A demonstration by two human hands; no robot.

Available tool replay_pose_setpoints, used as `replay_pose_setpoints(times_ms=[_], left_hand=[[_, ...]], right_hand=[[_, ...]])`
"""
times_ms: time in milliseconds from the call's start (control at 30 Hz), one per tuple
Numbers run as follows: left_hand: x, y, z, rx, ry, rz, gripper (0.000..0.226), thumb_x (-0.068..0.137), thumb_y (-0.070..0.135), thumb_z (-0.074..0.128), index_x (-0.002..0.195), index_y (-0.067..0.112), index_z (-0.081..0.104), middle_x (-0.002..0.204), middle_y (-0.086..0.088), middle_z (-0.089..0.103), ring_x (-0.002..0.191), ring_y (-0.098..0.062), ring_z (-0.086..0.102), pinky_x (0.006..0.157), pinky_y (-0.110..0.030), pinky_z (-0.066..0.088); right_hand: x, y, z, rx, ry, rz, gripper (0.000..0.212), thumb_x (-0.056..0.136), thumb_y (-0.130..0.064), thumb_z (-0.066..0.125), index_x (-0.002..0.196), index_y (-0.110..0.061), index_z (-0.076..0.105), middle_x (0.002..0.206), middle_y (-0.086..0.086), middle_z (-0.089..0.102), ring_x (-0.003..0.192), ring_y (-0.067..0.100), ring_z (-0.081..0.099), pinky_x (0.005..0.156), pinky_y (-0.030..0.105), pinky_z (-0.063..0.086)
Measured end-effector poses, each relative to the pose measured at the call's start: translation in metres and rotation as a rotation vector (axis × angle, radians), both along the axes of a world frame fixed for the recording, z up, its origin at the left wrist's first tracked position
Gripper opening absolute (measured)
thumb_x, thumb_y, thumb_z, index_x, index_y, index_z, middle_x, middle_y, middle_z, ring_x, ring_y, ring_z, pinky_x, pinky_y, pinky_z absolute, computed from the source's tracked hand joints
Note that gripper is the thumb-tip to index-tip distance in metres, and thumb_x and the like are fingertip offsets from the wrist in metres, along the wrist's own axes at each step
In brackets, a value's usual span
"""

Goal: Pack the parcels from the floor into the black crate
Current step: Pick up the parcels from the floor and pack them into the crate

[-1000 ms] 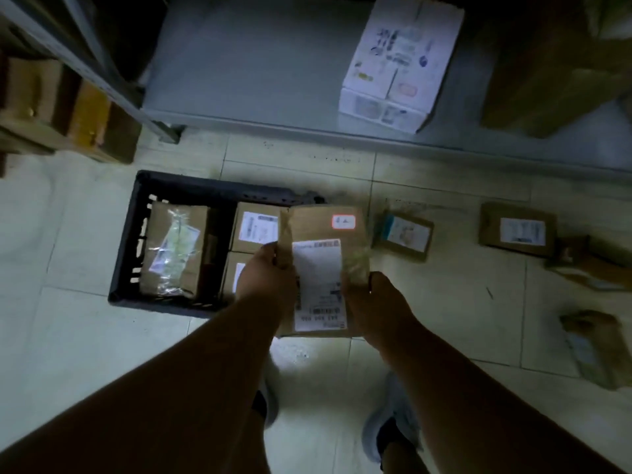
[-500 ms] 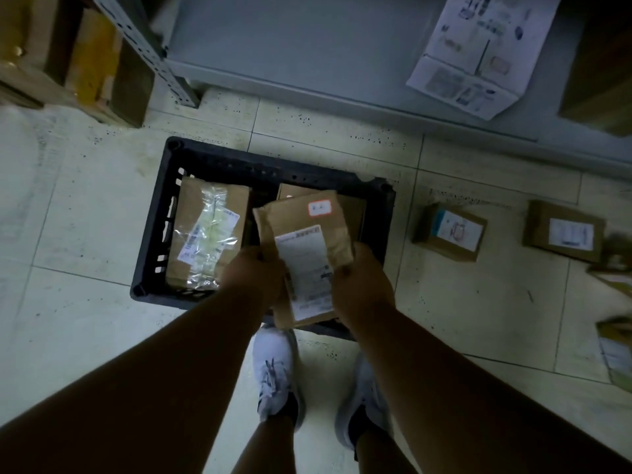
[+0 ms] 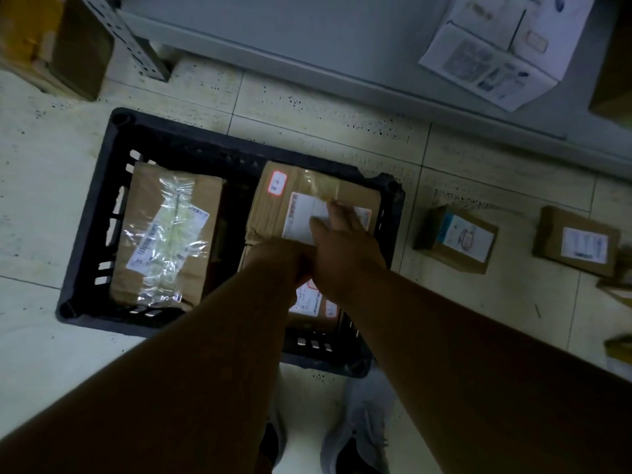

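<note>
The black crate [image 3: 102, 206] sits on the tiled floor below me. On its left lies a brown parcel with a crinkled clear pouch [image 3: 164, 234]. On its right lies a flat brown parcel with a white label and a small red-edged sticker [image 3: 273, 203], resting on another labelled parcel [image 3: 313, 307]. My right hand [image 3: 345, 248] lies flat on the white label, fingers apart. My left hand [image 3: 273, 265] rests at that parcel's near edge, partly hidden by the right; its grip is unclear. Two small brown parcels [image 3: 456, 239] [image 3: 578, 246] lie on the floor to the right.
A grey shelf base [image 3: 307, 39] runs along the top, with a white printed box [image 3: 496, 46] on it. A perforated metal upright [image 3: 136, 39] and brown cartons [image 3: 58, 46] stand at the top left. More parcels [image 3: 619, 289] show at the right edge. My shoes [image 3: 362, 436] stand by the crate.
The flat parcel that both hands held above the crate now lies inside it on the right side. My right hand has moved on top of its label.
</note>
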State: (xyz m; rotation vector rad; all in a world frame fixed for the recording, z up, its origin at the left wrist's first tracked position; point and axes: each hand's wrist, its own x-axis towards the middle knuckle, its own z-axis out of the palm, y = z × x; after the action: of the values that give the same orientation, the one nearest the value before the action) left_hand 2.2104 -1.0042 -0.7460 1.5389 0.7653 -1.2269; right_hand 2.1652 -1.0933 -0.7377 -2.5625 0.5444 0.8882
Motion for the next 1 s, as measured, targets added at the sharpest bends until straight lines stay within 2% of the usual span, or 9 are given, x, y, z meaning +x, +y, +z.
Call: replay_pose_setpoints(times_ms=[133,233,300,367,433,500,600,733,1000], left_hand=[[0.002,0.004,-0.012,-0.103,-0.008,0.073,0.027,0.088,-0.004,0.058,0.115,0.001,0.062,0.108,-0.021,0.07,0.099,-0.03,0.07,0.089,-0.042,0.057],[-0.004,0.008,-0.012,0.008,0.024,0.05,0.022,0.095,0.006,0.054,0.116,0.003,0.062,0.109,-0.019,0.069,0.101,-0.033,0.068,0.091,-0.045,0.055],[-0.007,0.008,-0.004,0.178,-0.045,-0.176,0.026,0.098,0.018,0.051,0.117,0.003,0.061,0.11,-0.018,0.068,0.099,-0.033,0.067,0.089,-0.046,0.055],[-0.011,0.004,0.012,0.361,-0.29,-0.601,0.027,0.098,0.024,0.05,0.11,0.004,0.064,0.101,-0.013,0.068,0.089,-0.028,0.067,0.079,-0.04,0.056],[-0.018,-0.007,0.039,0.422,-0.586,-0.815,0.017,0.096,0.026,0.05,0.102,0.014,0.061,0.094,-0.004,0.065,0.076,-0.017,0.062,0.064,-0.03,0.049],[-0.024,-0.018,0.068,0.363,-0.789,-0.861,0.017,0.095,0.024,0.053,0.111,0.019,0.057,0.106,-0.001,0.061,0.082,-0.011,0.057,0.065,-0.024,0.041],[-0.032,-0.032,0.107,0.242,-1.005,-1.039,0.031,0.094,0.021,0.055,0.124,0.018,0.052,0.122,-0.004,0.055,0.105,-0.02,0.055,0.082,-0.03,0.046],[-0.048,-0.061,0.156,0.132,-1.091,-1.244,0.034,0.093,0.019,0.052,0.126,0.016,0.051,0.124,-0.008,0.052,0.111,-0.028,0.052,0.088,-0.043,0.049],[-0.123,-0.142,0.228,-0.055,-1.217,-1.44,0.042,0.092,0.023,0.052,0.133,0.018,0.048,0.133,-0.006,0.046,0.122,-0.026,0.043,0.099,-0.039,0.042]], right_hand=[[-0.015,-0.003,-0.016,-0.036,-0.028,0.039,0.062,0.1,-0.033,0.049,0.155,-0.023,0.021,0.166,0.008,-0.005,0.151,0.033,-0.012,0.12,0.056,0.011],[-0.016,-0.003,-0.009,-0.024,-0.03,0.05,0.064,0.098,-0.026,0.051,0.154,-0.02,0.022,0.166,0.009,-0.005,0.151,0.033,-0.013,0.12,0.055,0.011],[-0.014,-0.003,0.0,-0.02,-0.058,0.025,0.06,0.096,-0.024,0.055,0.15,-0.019,0.031,0.165,0.01,0.005,0.151,0.034,-0.003,0.119,0.053,0.017],[-0.01,-0.006,0.016,-0.053,-0.076,-0.019,0.061,0.093,-0.022,0.058,0.148,-0.02,0.032,0.162,0.01,0.015,0.15,0.032,0.01,0.117,0.05,0.023],[-0.011,-0.012,0.036,-0.071,-0.111,-0.075,0.065,0.092,-0.024,0.059,0.15,-0.02,0.029,0.161,0.01,0.019,0.147,0.031,0.016,0.116,0.047,0.025],[-0.019,-0.019,0.061,-0.093,-0.133,-0.12,0.067,0.092,-0.03,0.06,0.15,-0.022,0.028,0.159,0.009,0.022,0.145,0.03,0.02,0.115,0.045,0.026],[-0.042,-0.032,0.097,-0.151,-0.17,-0.24,0.063,0.092,-0.036,0.059,0.147,-0.023,0.031,0.152,0.008,0.031,0.139,0.029,0.03,0.11,0.045,0.031],[-0.086,-0.051,0.141,-0.198,-0.158,-0.456,0.056,0.092,-0.028,0.04,0.146,-0.017,0.031,0.149,0.011,0.035,0.136,0.031,0.035,0.107,0.046,0.036],[-0.173,-0.103,0.207,-0.28,-0.237,-0.892,0.059,0.091,-0.028,0.058,0.144,-0.02,0.034,0.148,0.006,0.037,0.133,0.025,0.039,0.105,0.043,0.041]])
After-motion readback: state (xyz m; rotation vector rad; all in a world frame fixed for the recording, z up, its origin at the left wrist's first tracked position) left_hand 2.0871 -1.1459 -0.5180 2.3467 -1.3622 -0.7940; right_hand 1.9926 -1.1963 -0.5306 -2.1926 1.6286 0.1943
